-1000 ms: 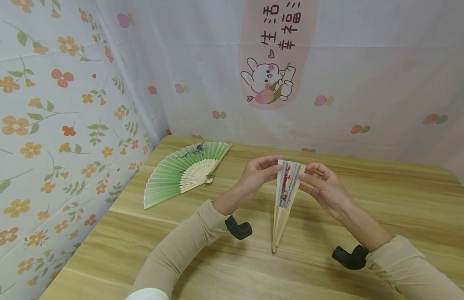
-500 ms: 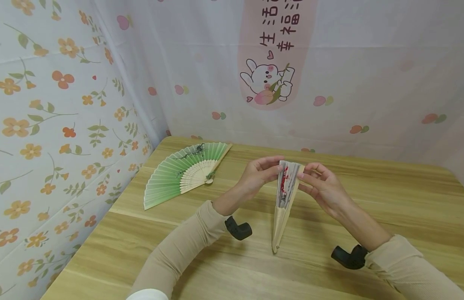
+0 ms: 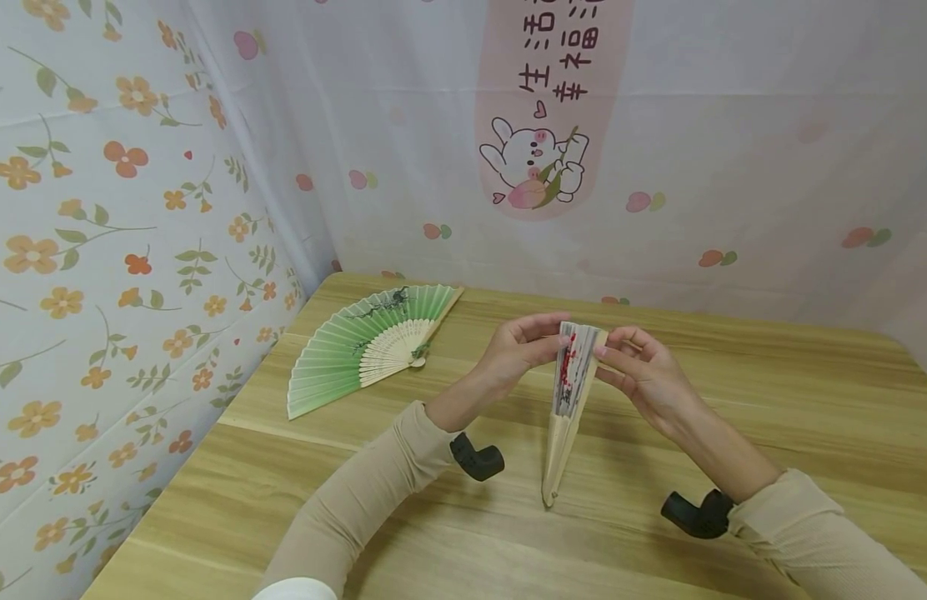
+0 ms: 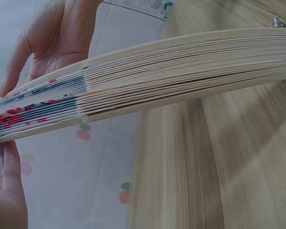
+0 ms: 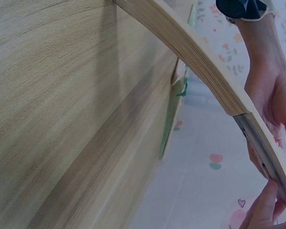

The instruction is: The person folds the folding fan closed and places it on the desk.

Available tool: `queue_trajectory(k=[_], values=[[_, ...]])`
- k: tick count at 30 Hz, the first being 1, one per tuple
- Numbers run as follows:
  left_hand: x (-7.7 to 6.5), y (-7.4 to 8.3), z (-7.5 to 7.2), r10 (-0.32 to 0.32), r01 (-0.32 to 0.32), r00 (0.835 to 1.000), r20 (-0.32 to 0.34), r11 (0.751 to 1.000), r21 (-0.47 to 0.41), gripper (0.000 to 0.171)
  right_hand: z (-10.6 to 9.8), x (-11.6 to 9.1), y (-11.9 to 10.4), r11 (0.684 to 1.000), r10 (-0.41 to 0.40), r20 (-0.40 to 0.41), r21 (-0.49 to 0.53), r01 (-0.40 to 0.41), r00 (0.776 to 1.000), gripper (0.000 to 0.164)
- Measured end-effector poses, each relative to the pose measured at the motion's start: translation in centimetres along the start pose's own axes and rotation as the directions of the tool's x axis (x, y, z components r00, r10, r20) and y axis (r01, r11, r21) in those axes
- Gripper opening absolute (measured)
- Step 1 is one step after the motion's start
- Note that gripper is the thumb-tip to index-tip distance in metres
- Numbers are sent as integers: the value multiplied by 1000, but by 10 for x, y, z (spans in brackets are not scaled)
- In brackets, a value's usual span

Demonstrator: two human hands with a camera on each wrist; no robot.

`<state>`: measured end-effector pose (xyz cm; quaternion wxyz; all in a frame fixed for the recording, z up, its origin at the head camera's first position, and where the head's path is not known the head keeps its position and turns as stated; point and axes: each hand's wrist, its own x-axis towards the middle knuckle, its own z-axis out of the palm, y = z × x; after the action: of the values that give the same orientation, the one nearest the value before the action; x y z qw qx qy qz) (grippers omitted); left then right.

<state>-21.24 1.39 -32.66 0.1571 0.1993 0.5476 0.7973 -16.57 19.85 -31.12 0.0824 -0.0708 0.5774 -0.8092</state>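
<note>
A partly folded hand fan [image 3: 565, 417] points its narrow pivot end toward me in the head view. Its pale wooden ribs lead up to a grey-white pleated leaf with red blossoms. My left hand [image 3: 518, 350] pinches the leaf's left side near the top between thumb and fingers. On the opposite side, my right hand [image 3: 649, 375] holds the outer guard stick close to its upper end. In the left wrist view the stacked ribs [image 4: 181, 67] run nearly parallel, slightly bowed. The right wrist view shows the fan [image 5: 195, 52] edge-on, curving down to the fingers.
A green fan [image 3: 336, 358] lies spread on the wooden table [image 3: 794, 392] at the back left. Black angled pieces [image 3: 478, 457] sit at both wrists. A printed curtain [image 3: 403, 125] hangs behind the table, and a floral one [image 3: 96, 275] hangs at the left.
My left hand has shifted slightly right, bringing the held fan's leaf a little narrower at the top. The right hand has barely moved, and the green fan lies as before.
</note>
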Motion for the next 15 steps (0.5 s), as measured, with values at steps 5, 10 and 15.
queue_trajectory(k=[5, 10, 15], values=[[1, -1, 0, -10, 10, 1000, -11, 1000, 13, 37, -1, 0, 0, 1000, 1, 4, 2, -1, 1000, 12], [1, 0, 0, -15, 16, 1000, -19, 999, 29, 38, -1, 1, 0, 1000, -1, 11, 21, 1, 1000, 13], [0, 1, 1, -15, 15, 1000, -18, 1000, 24, 38, -1, 1, 0, 999, 3, 7, 36, -4, 1000, 15]])
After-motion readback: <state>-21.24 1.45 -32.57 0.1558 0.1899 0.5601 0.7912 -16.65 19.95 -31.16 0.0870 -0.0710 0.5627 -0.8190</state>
